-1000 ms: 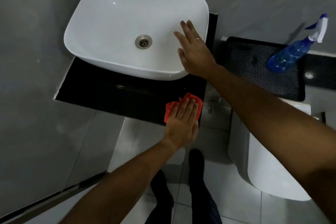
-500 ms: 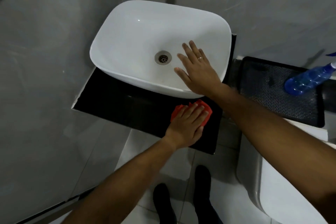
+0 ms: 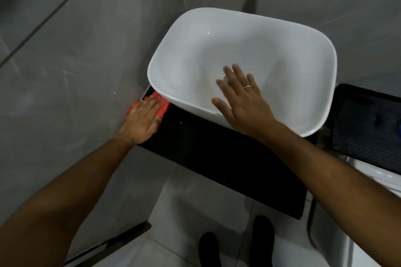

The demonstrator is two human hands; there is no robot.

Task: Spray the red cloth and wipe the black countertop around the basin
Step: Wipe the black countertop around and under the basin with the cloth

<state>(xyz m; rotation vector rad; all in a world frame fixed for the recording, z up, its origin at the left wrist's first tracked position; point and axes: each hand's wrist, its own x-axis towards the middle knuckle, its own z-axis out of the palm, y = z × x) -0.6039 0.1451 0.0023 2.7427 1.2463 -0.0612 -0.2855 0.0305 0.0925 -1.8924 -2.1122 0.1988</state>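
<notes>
My left hand [image 3: 144,118] lies flat on the red cloth [image 3: 164,105], pressing it onto the black countertop [image 3: 217,158] at its far left end, against the grey wall and just under the basin's left corner. Only the cloth's edges show around my fingers. The white basin [image 3: 249,34] sits on the countertop. My right hand [image 3: 240,99] rests open on the basin's front rim, fingers spread over the bowl and hiding the drain. It wears a ring.
A grey tiled wall [image 3: 76,60] bounds the countertop on the left. A black perforated tray [image 3: 368,132] sits at the right, over a white toilet tank [image 3: 377,180]; a bit of blue [image 3: 398,129] shows at the right edge. My feet [image 3: 263,243] stand on pale floor tiles.
My left hand has slid the red cloth leftward along the countertop, from its front right part to the far left corner by the wall. My right hand stays on the basin rim.
</notes>
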